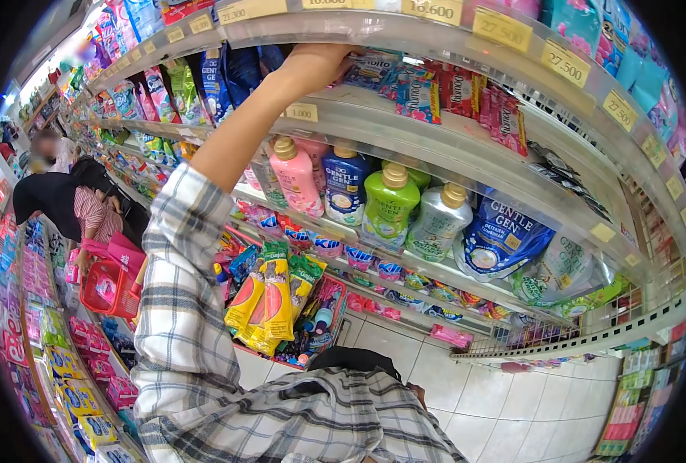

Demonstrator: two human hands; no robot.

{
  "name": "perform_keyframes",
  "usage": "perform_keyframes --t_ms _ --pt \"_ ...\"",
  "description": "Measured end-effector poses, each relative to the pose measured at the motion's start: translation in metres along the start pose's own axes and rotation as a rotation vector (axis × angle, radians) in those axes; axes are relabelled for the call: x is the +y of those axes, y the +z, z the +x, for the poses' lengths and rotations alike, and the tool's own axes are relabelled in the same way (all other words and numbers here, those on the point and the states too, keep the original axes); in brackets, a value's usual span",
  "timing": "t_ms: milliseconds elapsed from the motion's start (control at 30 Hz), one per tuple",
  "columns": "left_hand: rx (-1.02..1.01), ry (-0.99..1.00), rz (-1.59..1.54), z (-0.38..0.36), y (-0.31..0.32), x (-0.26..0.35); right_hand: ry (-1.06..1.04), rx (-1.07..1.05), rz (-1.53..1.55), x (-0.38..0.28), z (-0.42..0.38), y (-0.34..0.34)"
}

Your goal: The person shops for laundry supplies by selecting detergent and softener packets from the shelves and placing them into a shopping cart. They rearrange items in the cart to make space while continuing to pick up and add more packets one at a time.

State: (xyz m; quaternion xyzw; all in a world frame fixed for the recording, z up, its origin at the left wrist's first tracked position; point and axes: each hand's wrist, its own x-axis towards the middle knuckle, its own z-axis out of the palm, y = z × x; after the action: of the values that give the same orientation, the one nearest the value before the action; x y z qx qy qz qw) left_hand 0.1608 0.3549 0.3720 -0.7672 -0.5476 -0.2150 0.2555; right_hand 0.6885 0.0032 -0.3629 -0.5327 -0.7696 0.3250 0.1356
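Observation:
My left hand (320, 65) reaches up into a shelf, its fingers hidden behind the price rail (243, 9) and stock. Just right of it lie small blue and purple sachets (370, 69), with blue sachets (418, 94) and red sachets (505, 122) farther along. Blue Gentle Gen pouches (214, 83) stand left of my wrist. At the edge of my checked shirt, a small part of my right hand (418, 394) shows low down, its fingers hidden.
Below are Gentle Gen bottles (392, 202) and packets marked Kill (327, 245). A red basket (329, 305) holding yellow Gajah packs (270, 297) is beside me. Down the aisle to the left, a person (57, 202) is near a red basket (111, 292). White tiles (505, 397) cover the floor.

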Motion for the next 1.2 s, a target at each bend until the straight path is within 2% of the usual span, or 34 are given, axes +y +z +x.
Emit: perform_keyframes --t_ms 33,133,233,367,400,433,500,533,567,633,733,833,867,1000,1100,1133,1200 --pt "0.015 0.038 -0.082 -0.011 -0.008 0.0 0.209 -0.001 0.287 0.003 0.001 0.009" --pt "0.227 0.211 -0.027 -0.05 -0.03 0.006 0.855 -0.007 1.133 0.043 -0.015 0.069" --pt "0.312 0.169 -0.148 -0.098 -0.051 0.017 0.958 0.006 1.593 0.035 -0.026 0.064" --pt "0.394 -0.081 -0.272 -0.173 -0.071 0.017 0.284 -0.174 0.325 -0.001 -0.022 0.018" --pt "0.389 -0.178 -0.322 -0.193 -0.07 0.01 0.734 -0.261 0.217 0.049 -0.014 0.058" --pt "0.382 -0.278 -0.371 -0.216 -0.062 0.002 0.034 -0.204 -0.353 0.059 -0.017 0.058" --pt "0.344 -0.477 -0.527 -0.269 -0.032 -0.022 -0.036 -0.231 -0.357 0.039 -0.007 0.033" --pt "0.311 -0.578 -0.634 -0.301 -0.005 -0.04 0.254 -0.282 -0.042 0.01 0.001 0.01" --pt "0.277 -0.686 -0.739 -0.334 0.019 -0.052 0.553 -0.24 0.252 -0.043 0.014 -0.027" --pt "0.082 -0.923 -0.687 -0.392 0.052 -0.064 0.474 -0.21 0.359 -0.056 0.015 -0.035" --pt "-0.094 -0.99 -0.492 -0.465 0.101 -0.083 0.405 -0.21 0.431 -0.065 0.02 -0.037" --pt "-0.205 -1.02 -0.223 -0.517 0.137 -0.088 0.602 -0.207 0.489 -0.092 0.021 -0.044" --pt "-0.355 -1.085 -0.271 -0.518 0.138 -0.086 0.625 -0.195 0.511 -0.094 0.022 -0.043" --pt "-0.384 -0.939 -0.153 -0.531 0.161 -0.074 0.728 -0.131 0.594 -0.097 0.012 -0.045" --pt "-0.475 -0.99 -0.063 -0.518 0.163 -0.065 0.767 -0.129 0.591 -0.096 0.001 -0.044" --pt "-0.526 -0.953 -0.031 -0.516 0.165 -0.066 0.772 -0.134 0.579 -0.095 -0.003 -0.044" --pt "-0.505 -0.966 0.026 -0.515 0.173 -0.069 0.778 -0.137 0.561 -0.094 -0.01 -0.045"
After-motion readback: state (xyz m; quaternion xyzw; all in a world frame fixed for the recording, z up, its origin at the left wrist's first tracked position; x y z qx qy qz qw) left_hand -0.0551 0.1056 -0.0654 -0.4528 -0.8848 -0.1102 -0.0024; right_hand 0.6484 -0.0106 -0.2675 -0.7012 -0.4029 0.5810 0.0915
